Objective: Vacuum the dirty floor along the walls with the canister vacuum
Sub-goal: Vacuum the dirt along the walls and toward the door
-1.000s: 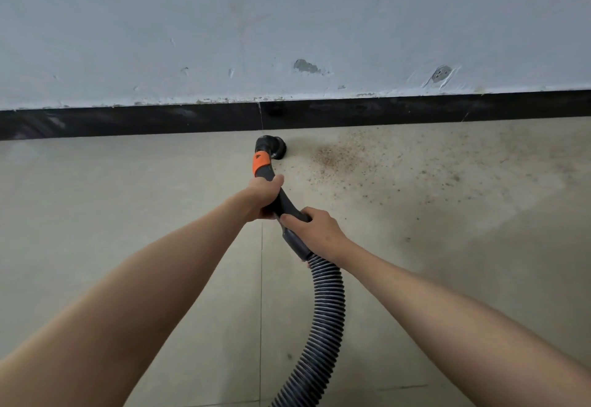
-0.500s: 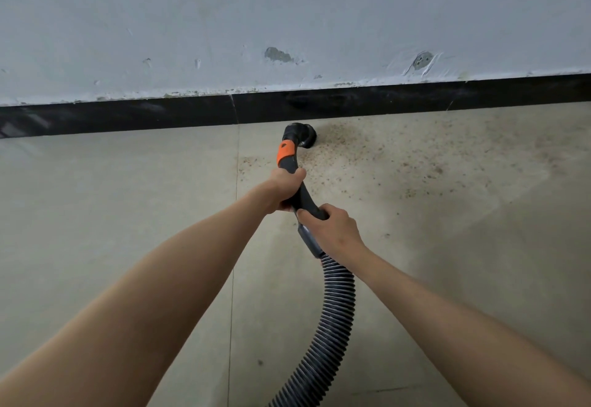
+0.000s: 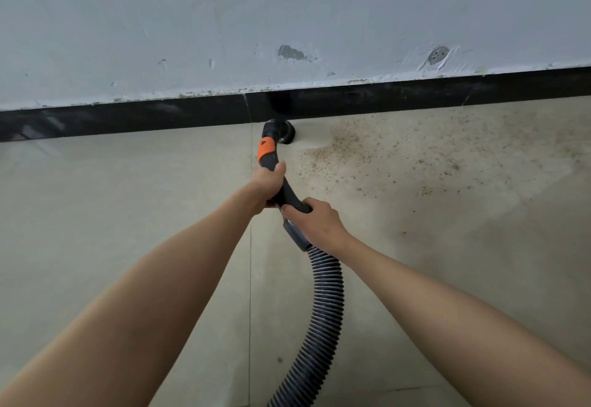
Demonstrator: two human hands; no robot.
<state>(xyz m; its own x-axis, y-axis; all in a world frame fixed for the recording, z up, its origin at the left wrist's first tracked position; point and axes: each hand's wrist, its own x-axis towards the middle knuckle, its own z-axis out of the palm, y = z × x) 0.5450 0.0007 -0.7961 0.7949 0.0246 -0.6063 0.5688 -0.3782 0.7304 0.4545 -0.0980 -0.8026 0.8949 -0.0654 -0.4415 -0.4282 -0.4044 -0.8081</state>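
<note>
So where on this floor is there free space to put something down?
Bare floor lies left of the left hand, up to the black baseboard. Another patch sits lower right, beyond the right hand. Crowded: the dirt patch right of the nozzle, and the hose between the arms.

no readable text, labels, numbers or signs anywhere

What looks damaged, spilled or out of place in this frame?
Brown grit is scattered over the floor right of the nozzle, thickest near the black skirting. The wall has a chipped paint patch, a filled round hole and ragged paint along its bottom edge. Both hands grip the vacuum handle normally.
</note>
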